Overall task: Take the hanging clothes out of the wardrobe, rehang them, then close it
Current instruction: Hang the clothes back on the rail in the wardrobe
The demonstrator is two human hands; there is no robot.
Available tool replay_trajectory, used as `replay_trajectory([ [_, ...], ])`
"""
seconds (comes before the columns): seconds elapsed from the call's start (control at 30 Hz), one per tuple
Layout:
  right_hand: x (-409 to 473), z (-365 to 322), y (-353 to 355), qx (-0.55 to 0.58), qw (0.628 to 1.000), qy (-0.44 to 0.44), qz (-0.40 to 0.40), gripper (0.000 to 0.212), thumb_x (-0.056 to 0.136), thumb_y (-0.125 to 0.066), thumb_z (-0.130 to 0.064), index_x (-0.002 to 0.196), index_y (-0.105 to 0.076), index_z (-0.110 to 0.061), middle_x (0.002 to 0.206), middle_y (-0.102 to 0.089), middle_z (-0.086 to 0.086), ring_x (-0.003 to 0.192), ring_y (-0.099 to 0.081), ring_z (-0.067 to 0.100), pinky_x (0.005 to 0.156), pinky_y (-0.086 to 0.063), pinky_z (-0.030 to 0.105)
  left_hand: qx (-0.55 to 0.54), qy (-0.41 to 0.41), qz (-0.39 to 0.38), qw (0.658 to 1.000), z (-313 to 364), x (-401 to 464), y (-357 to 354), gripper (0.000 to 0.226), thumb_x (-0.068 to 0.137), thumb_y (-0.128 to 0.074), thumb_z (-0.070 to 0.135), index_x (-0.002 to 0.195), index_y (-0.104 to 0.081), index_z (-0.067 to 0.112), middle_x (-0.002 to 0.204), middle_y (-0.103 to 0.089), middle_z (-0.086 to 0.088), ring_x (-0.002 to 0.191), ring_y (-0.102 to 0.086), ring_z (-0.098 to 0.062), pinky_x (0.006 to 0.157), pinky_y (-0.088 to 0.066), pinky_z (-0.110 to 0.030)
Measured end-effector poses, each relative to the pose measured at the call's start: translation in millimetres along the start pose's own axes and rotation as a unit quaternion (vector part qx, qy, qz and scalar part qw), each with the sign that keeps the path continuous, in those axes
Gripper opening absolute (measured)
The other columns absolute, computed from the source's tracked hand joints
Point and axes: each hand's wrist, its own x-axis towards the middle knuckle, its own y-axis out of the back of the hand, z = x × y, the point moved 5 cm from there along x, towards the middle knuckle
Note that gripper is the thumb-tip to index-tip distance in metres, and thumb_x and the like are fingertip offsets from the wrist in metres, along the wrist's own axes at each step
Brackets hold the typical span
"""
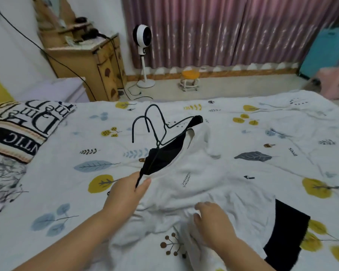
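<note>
A white T-shirt (196,184) lies spread on the bed, its neck pointing away from me. Two black wire hangers (155,122) stick out of the neck, hooks raised above the bedding. A black garment (162,155) sits inside the white shirt's collar, and its lower edge (288,233) shows at the right. My left hand (125,194) pinches the near end of a black hanger between thumb and fingers. My right hand (213,220) rests on the bunched hem of the white shirt, fingers curled into the fabric.
The bed cover (282,133) is white with leaf prints. A lettered pillow (22,126) lies at the left. Beyond the bed stand a wooden dresser (90,61), a white fan (143,55), a small yellow stool (190,77) and purple curtains (223,30).
</note>
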Motion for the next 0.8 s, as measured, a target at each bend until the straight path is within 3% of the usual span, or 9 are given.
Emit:
replay_trajectory([
  [0.1,-33.7,-10.7,80.4,0.051,0.993,0.010,0.104,0.034,0.097,-0.038,-0.024,0.130,-0.048,-0.022,0.129,-0.051,-0.004,0.120,-0.043,0.016,0.098,-0.036,0.027,0.007,-0.008,0.011,1.000,28.5,-25.1,45.3,0.029,0.094,-0.049,0.033,0.081,-0.058,0.008,0.056,-0.045,0.003,0.053,-0.044,-0.008,0.051,-0.031,-0.020],
  [0.17,-56.1,-18.2,135.3,0.076,0.979,0.027,0.185,0.037,0.096,-0.042,-0.020,0.133,-0.046,-0.019,0.131,-0.049,-0.002,0.121,-0.044,0.018,0.099,-0.036,0.028,0.002,-0.020,-0.001,1.000,49.7,-42.1,74.8,0.023,0.093,-0.050,0.035,0.076,-0.055,0.020,0.056,-0.047,0.004,0.052,-0.046,-0.007,0.051,-0.034,-0.019],
  [0.3,-98.9,-25.4,236.4,0.099,0.938,0.023,0.330,0.046,0.089,-0.053,-0.009,0.134,-0.045,-0.007,0.134,-0.046,0.011,0.124,-0.043,0.028,0.101,-0.037,0.038,0.004,-0.073,-0.023,0.997,94.4,-81.7,142.4,0.014,0.089,-0.046,0.050,0.087,-0.057,0.041,0.061,-0.059,0.008,0.060,-0.055,-0.005,0.055,-0.037,-0.018],
  [0.37,-118.8,-29.4,276.7,0.093,0.926,0.014,0.365,0.050,0.088,-0.054,-0.007,0.136,-0.042,-0.006,0.139,-0.042,0.015,0.128,-0.039,0.030,0.104,-0.034,0.041,-0.005,-0.100,-0.025,0.995,116.1,-103.2,179.0,0.022,0.079,-0.042,0.058,0.081,-0.059,0.043,0.061,-0.056,0.017,0.058,-0.052,-0.004,0.051,-0.032,-0.018],
  [0.43,-139.1,-37.5,309.1,0.071,0.920,0.013,0.386,0.049,0.089,-0.056,-0.009,0.136,-0.044,-0.007,0.140,-0.041,0.016,0.129,-0.038,0.032,0.104,-0.033,0.043,-0.018,-0.104,-0.032,0.994,135.1,-125.1,211.8,0.023,0.081,-0.048,0.052,0.089,-0.063,0.036,0.055,-0.051,0.014,0.051,-0.047,-0.004,0.049,-0.029,-0.018],
  [0.5,-161.9,-51.6,336.2,0.022,0.896,0.049,0.442,0.037,0.090,-0.053,-0.016,0.125,-0.055,-0.006,0.128,-0.054,0.016,0.120,-0.048,0.031,0.100,-0.035,0.043,-0.013,-0.116,-0.033,0.993,151.6,-145.5,242.0,0.011,0.088,-0.056,0.038,0.091,-0.064,0.031,0.052,-0.048,0.013,0.048,-0.044,-0.004,0.049,-0.029,-0.019],
  [0.6,-195.6,-70.7,361.2,-0.041,0.860,0.127,0.493,0.031,0.086,-0.038,-0.026,0.091,-0.064,-0.010,0.088,-0.062,0.006,0.086,-0.061,0.029,0.091,-0.032,0.040,-0.027,-0.130,-0.036,0.990,173.5,-173.3,280.9,0.019,0.087,-0.058,0.036,0.083,-0.063,0.018,0.049,-0.047,0.013,0.045,-0.042,-0.003,0.047,-0.030,-0.019],
  [0.67,-224.1,-82.7,377.6,-0.051,0.839,0.175,0.512,0.026,0.085,-0.038,-0.024,0.074,-0.057,-0.010,0.071,-0.054,0.003,0.066,-0.056,0.029,0.078,-0.033,0.036,-0.041,-0.134,-0.039,0.989,186.3,-195.9,307.1,0.026,0.081,-0.058,0.044,0.071,-0.059,0.020,0.048,-0.045,0.012,0.044,-0.041,-0.003,0.046,-0.031,-0.016],
  [0.8,-277.3,-105.8,403.4,-0.011,0.816,0.210,0.539,0.029,0.087,-0.038,-0.020,0.066,-0.053,-0.006,0.062,-0.048,0.006,0.053,-0.047,0.029,0.055,-0.034,0.033,-0.071,-0.117,-0.064,0.988,201.8,-238.0,350.9,0.031,0.087,-0.061,0.026,0.058,-0.052,0.031,0.045,-0.046,0.008,0.041,-0.041,-0.003,0.044,-0.034,-0.016],
])
